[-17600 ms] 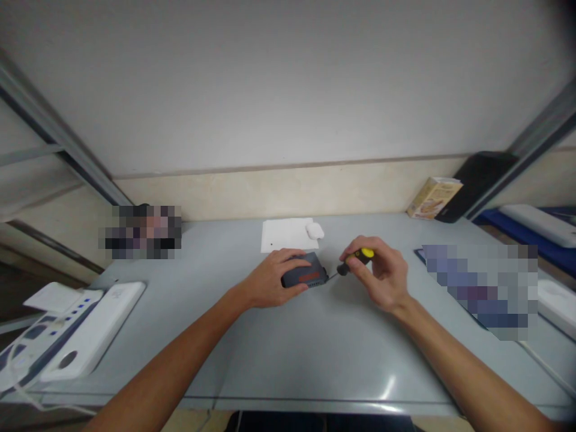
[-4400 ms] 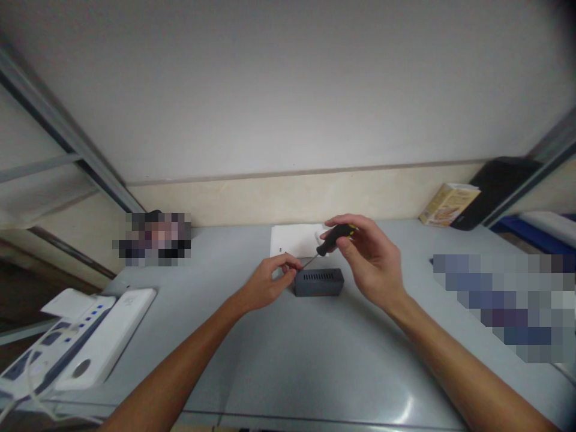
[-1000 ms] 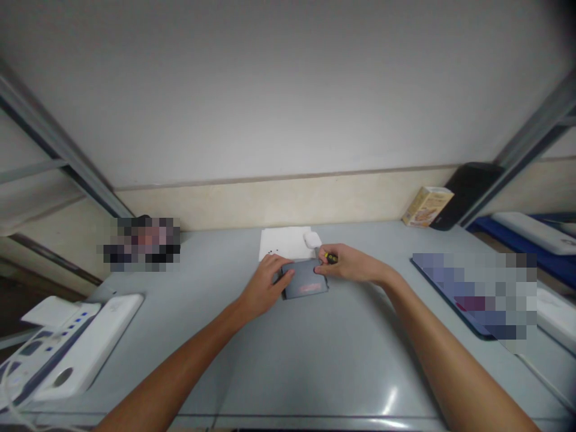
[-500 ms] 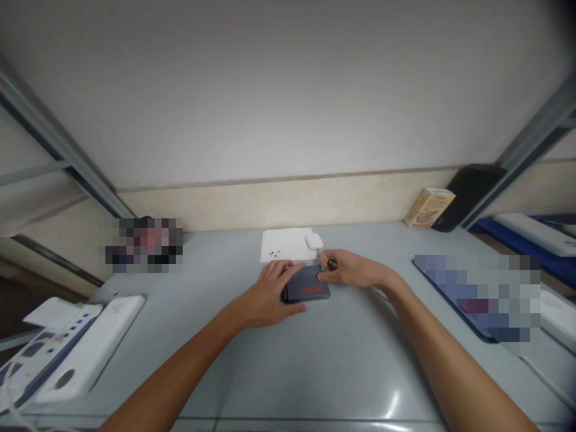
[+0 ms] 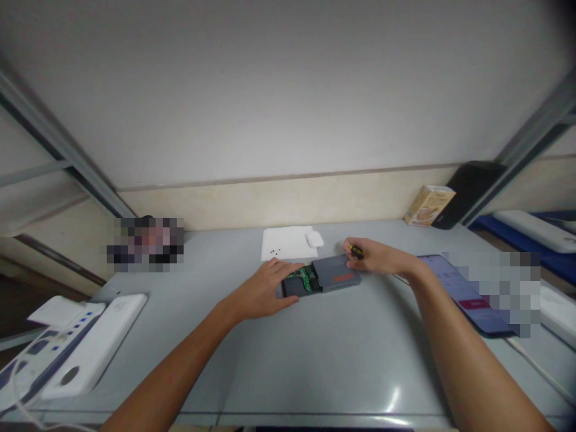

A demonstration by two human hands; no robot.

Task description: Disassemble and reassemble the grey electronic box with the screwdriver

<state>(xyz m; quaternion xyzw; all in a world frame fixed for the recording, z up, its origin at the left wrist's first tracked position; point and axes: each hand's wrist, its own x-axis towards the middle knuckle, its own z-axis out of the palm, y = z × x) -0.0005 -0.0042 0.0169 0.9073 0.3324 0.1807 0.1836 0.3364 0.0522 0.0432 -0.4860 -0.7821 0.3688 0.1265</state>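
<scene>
My left hand (image 5: 269,289) grips the left end of a small dark grey electronics case, its thumb and fingers on opposite edges. A green circuit board (image 5: 308,277) shows in the open left part of the case. The grey cover (image 5: 332,273), with red lettering and a row of small holes, sits to the right, still against the lower half. My right hand (image 5: 371,257) holds a small black and yellow screwdriver (image 5: 357,252) in its fist. Its fingertips press on the cover's right end; the screwdriver's tip is hidden.
Behind the case lies white paper (image 5: 284,240) with several tiny dark screws (image 5: 275,251) and a white rounded case (image 5: 314,239) on it. A large phone or tablet (image 5: 472,303) lies right. At left are a power strip (image 5: 45,348) and a white slab-like device (image 5: 101,345). A yellow box (image 5: 429,206) stands back right.
The cover has slid right off the lower half, with my right hand and screwdriver moving along, uncovering the green circuit board. My left hand has stayed almost in place.
</scene>
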